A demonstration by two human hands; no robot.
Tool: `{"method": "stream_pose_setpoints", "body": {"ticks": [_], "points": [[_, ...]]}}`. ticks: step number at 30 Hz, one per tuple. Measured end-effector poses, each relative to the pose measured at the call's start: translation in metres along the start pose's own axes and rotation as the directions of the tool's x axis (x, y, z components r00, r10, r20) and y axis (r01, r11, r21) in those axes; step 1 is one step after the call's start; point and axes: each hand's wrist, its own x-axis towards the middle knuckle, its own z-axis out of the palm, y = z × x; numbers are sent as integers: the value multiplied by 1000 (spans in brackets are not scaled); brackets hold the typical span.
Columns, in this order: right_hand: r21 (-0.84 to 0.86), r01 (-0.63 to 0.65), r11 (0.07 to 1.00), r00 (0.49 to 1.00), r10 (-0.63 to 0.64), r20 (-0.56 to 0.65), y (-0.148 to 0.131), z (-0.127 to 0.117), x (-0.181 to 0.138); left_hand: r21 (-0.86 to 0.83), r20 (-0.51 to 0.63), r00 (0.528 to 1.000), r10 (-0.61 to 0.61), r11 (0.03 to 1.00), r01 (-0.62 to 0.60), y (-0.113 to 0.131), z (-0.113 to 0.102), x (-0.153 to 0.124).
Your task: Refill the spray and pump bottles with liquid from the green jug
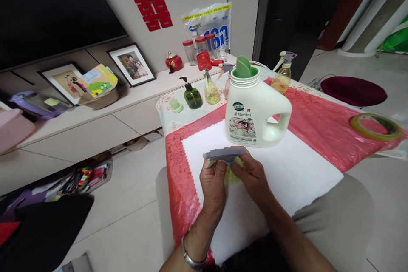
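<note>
Over the white sheet, both hands are closed around a spray bottle with a grey trigger head and a yellowish body. My left hand grips it on the nozzle side, thumb near the collar. On the other side, my right hand wraps the neck and the back of the head. Most of the bottle's body is hidden by the fingers. Just beyond the hands stands a large pale detergent jug, open at the mouth, with a green spout inside its neck.
Behind the jug are a green pump bottle, a yellow spray bottle, another spray bottle and red-lidded jars. A tape roll lies at the right on red plastic. A maroon stool stands beyond.
</note>
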Motion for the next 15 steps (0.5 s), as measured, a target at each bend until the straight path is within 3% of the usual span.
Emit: {"method": "stream_pose_setpoints", "body": {"ticks": [10, 15], "points": [[-17, 26, 1000, 992, -28, -125, 0, 11, -3, -63, 13, 1000, 14, 998, -13, -8, -6, 1], [-36, 29, 999, 999, -31, -42, -2, 6, -3, -36, 14, 1000, 21, 999, -21, -5, -5, 1]]}}
